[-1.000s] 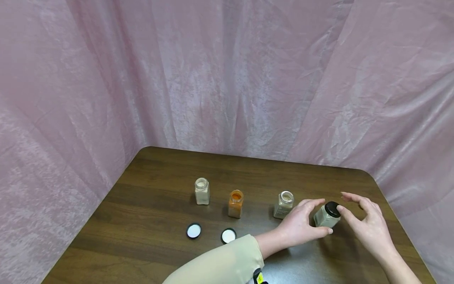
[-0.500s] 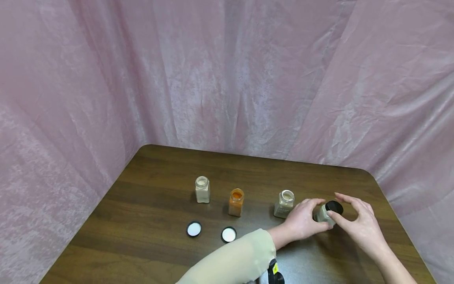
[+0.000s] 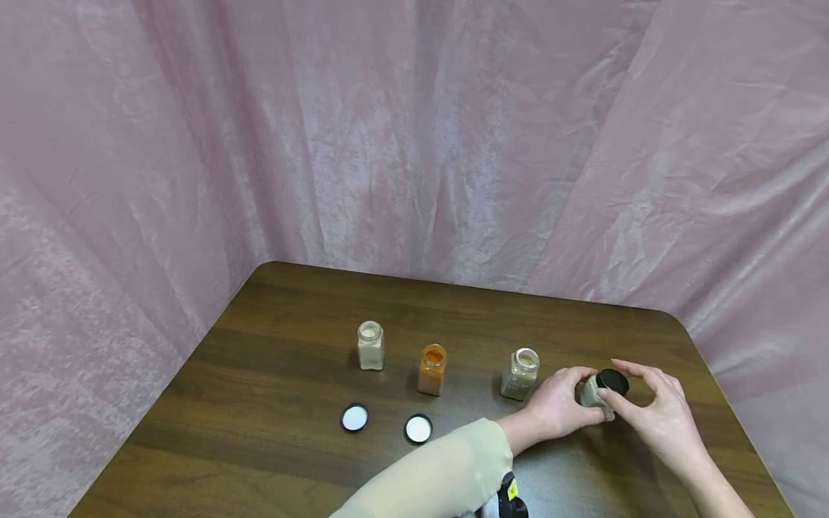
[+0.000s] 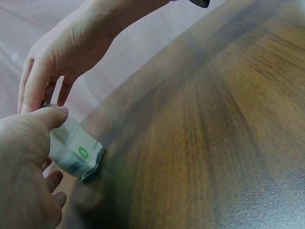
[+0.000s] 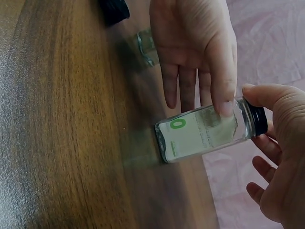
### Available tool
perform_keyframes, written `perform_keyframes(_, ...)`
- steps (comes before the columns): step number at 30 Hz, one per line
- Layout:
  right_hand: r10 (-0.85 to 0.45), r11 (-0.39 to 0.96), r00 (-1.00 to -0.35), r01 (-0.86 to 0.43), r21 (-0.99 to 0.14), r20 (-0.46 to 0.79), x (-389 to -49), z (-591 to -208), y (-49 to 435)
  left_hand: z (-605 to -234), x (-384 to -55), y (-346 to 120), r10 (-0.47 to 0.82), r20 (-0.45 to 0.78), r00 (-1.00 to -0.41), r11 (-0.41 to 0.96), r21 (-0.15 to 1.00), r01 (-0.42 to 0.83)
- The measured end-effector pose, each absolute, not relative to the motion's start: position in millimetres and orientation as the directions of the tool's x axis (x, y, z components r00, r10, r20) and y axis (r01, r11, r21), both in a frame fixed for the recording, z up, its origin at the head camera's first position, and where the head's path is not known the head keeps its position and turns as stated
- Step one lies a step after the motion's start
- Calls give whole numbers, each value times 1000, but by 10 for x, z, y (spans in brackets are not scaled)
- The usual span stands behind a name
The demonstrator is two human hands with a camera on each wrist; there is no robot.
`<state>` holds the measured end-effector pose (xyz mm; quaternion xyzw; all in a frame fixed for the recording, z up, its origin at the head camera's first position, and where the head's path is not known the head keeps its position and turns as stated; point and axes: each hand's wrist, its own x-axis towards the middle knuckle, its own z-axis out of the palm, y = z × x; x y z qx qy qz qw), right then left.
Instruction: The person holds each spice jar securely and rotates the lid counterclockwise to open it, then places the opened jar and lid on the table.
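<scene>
A square glass spice jar [image 3: 589,395] with pale powder in it stands at the table's right side, capped by a black lid [image 3: 612,382]. My left hand [image 3: 555,407] grips the jar's body, its thumb laid along the glass in the right wrist view. Around the lid at the top, thumb and fingers of my right hand [image 3: 662,416] curl from the other side. A white label with green print [image 5: 177,124] shows through the glass there. In the left wrist view, my left hand [image 4: 24,167] partly hides the jar [image 4: 76,148].
Three lidless jars stand in a row to the left: one of cream powder [image 3: 371,352], one of orange powder [image 3: 431,378] and one of pale powder [image 3: 518,383]. Two lids [image 3: 354,417] lie white side up on the wooden table [image 3: 246,446]. Pink curtains [image 3: 414,144] hang behind.
My hands have closed in on the capped jar. The left has taken hold of its body and the right its lid; the jar now stands slightly further right in view.
</scene>
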<state>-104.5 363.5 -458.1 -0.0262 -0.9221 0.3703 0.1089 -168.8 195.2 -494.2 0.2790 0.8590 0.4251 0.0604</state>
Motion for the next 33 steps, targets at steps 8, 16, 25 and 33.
perform_keyframes(8, 134, 727, -970, -41, -685, 201, -1051, -4600, 3621, -4997, -1674, 2012, 494, 133, -859, 494, 770, 404)
perform_keyframes(16, 154, 702, -979, 12, -712, 135, -1033, -4596, 3613, -5030, -1681, 2033, 457, 106, -883, 476, 809, 344)
perform_keyframes(25, 171, 689, -980, 49, -724, 97, -1022, -4574, 3620, -5055, -1692, 2042, 438, 69, -896, 477, 828, 297)
perform_keyframes(33, 167, 678, -982, 47, -734, 91, -1020, -4585, 3646, -5081, -1689, 2031, 442, 74, -894, 458, 838, 296)
